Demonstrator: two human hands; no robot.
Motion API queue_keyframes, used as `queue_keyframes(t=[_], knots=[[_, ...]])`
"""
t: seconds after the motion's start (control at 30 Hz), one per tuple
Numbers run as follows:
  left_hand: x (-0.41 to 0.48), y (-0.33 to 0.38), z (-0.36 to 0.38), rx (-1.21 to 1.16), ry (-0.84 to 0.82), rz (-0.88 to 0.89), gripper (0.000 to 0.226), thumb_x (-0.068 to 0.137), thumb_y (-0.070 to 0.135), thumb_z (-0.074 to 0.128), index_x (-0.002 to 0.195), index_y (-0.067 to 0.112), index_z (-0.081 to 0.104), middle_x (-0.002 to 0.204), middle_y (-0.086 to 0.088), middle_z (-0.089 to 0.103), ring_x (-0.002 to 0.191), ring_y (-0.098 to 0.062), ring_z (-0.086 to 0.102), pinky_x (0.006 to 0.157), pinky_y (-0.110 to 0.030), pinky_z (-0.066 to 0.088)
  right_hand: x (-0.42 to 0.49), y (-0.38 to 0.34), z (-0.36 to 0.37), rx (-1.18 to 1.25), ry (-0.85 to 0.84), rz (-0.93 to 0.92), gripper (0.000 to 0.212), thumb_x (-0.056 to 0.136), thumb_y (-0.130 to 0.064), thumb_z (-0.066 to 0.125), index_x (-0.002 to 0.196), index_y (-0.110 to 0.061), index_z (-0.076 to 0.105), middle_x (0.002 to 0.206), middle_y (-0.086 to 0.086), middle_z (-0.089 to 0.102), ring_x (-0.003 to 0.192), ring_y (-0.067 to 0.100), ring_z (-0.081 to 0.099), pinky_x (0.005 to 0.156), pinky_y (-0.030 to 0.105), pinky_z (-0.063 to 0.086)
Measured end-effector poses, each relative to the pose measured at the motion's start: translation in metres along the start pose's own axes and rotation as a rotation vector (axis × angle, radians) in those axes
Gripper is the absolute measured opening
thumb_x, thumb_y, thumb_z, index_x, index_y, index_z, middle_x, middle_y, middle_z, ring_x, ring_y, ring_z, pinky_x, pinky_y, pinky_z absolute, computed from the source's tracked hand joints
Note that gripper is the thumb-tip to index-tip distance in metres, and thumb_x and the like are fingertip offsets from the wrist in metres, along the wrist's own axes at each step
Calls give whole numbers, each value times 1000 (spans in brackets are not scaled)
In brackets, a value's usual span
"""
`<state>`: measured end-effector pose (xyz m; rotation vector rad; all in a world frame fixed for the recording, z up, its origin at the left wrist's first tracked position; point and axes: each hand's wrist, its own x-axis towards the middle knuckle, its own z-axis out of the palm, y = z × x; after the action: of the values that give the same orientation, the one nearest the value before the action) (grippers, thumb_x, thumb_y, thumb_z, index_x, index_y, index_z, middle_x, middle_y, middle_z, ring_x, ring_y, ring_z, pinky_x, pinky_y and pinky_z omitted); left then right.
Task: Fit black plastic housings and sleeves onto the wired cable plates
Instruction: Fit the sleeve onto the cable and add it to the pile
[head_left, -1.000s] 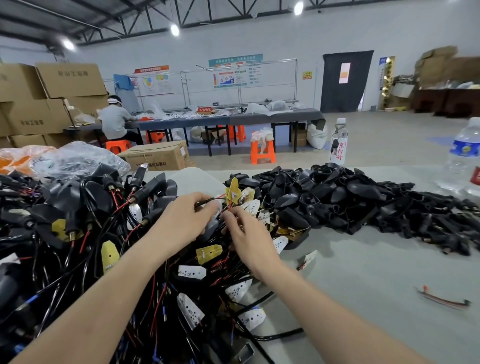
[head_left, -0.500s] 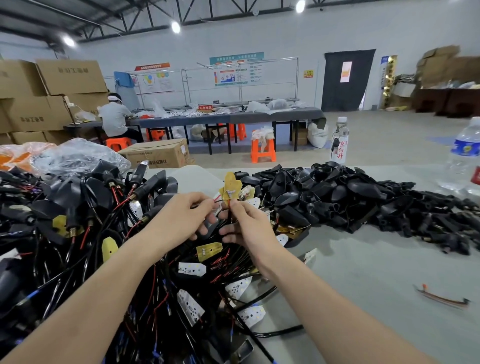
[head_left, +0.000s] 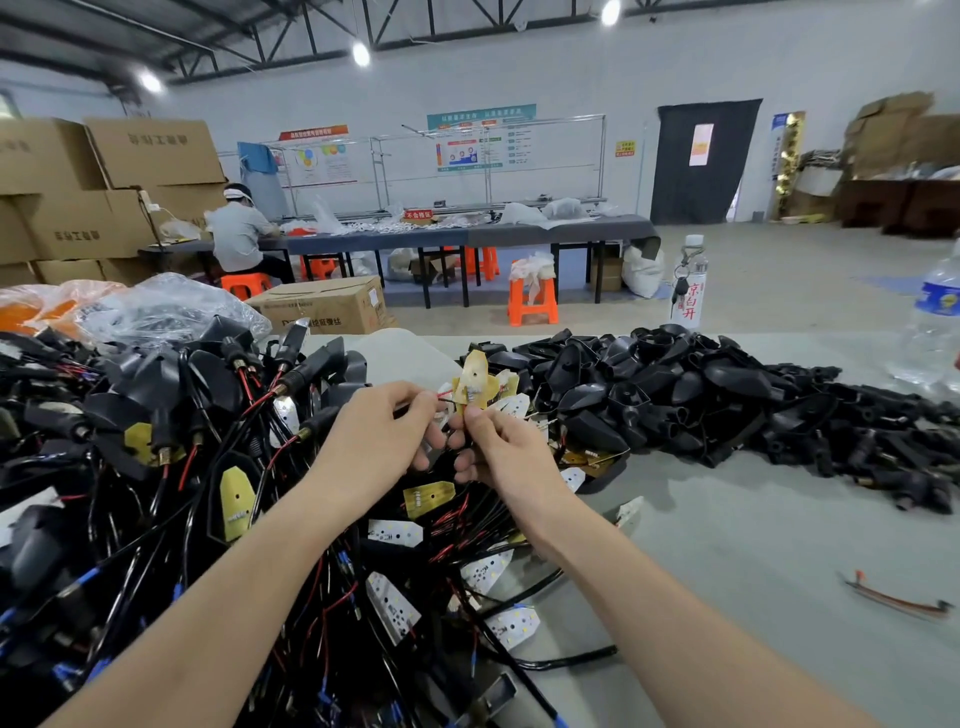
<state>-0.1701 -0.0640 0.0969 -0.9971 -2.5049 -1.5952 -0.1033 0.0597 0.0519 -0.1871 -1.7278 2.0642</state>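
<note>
Above a table (head_left: 753, 545) where a tangle of wired plates (head_left: 208, 493) sprawls beside a heap of black housings (head_left: 701, 395), the right grip (head_left: 498, 452) pinches 1 yellow plate (head_left: 474, 384) upright, the left grip (head_left: 379, 441) its red lead (head_left: 445, 395). Tugging against the tangle could tear that lead from its solder joint; fingers (head_left: 470, 417) hide the plate's lower end and the joint.

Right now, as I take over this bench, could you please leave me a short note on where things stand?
Left hand pinches the red wire; right hand pinches the yellow plate, held up.
Wired plates are heaped on the left, loose black housings on the right.
Done: some cables at far left already carry housings.
Left: this plate is bare, as are many more.
</note>
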Motion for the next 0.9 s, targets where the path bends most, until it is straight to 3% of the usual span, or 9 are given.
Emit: queue_keyframes(t=[0.23, 0.37, 0.63, 0.7, 0.8, 0.9], knots=[[-3, 1, 7, 9, 48, 41, 21, 100, 26, 49, 90, 24, 67, 65, 4, 70, 45, -9, 58, 44, -12, 39, 1, -4, 5, 144, 23, 33, 26, 105, -20, 47, 101, -1, 64, 81, 7, 61, 63, 11, 59, 64, 22, 54], [-7, 0, 12, 53, 25, 43, 20, 101, 28, 50, 90, 26, 65, 63, 4, 70, 44, -9, 58, 44, -19, 45, -1, -2, 4, 232, 3, 64, 26, 104, -21, 49, 98, 0, 63, 81, 9, 63, 68, 14, 60, 68, 22, 54], [-9, -5, 22, 108, 65, 57, 22, 100, 32, 51, 83, 29, 64, 57, 11, 65, 40, -6, 56, 48, -20, 47, -5, -3, 0, 349, -7, 94, 24, 100, -23, 55, 92, -2, 65, 75, 7, 67, 63, 12, 64, 68, 20, 57], [-10, -7, 25, 141, 97, 60, 22, 99, 35, 51, 82, 30, 64, 57, 16, 64, 44, -7, 58, 52, -28, 50, -4, -3, 0, 366, 1, 91, 21, 99, -21, 58, 103, -2, 63, 79, 8, 67, 63, 12, 65, 66, 20, 58], [-12, -8, 26, 109, 106, 65, 20, 100, 36, 50, 87, 32, 65, 57, 22, 63, 43, 1, 56, 48, -20, 43, -4, -4, -2, 346, 70, 77, 34, 97, -23, 63, 125, -8, 52, 81, 9, 74, 67, 17, 70, 62, 23, 58], [-13, -8, 26, 97, 106, 72, 22, 100, 36, 49, 86, 32, 64, 57, 17, 64, 43, 0, 54, 48, -18, 42, -4, -6, -5, 264, 118, 43, 35, 95, -33, 64, 124, -15, 55, 85, 10, 77, 69, 20, 72, 58, 23, 57]])
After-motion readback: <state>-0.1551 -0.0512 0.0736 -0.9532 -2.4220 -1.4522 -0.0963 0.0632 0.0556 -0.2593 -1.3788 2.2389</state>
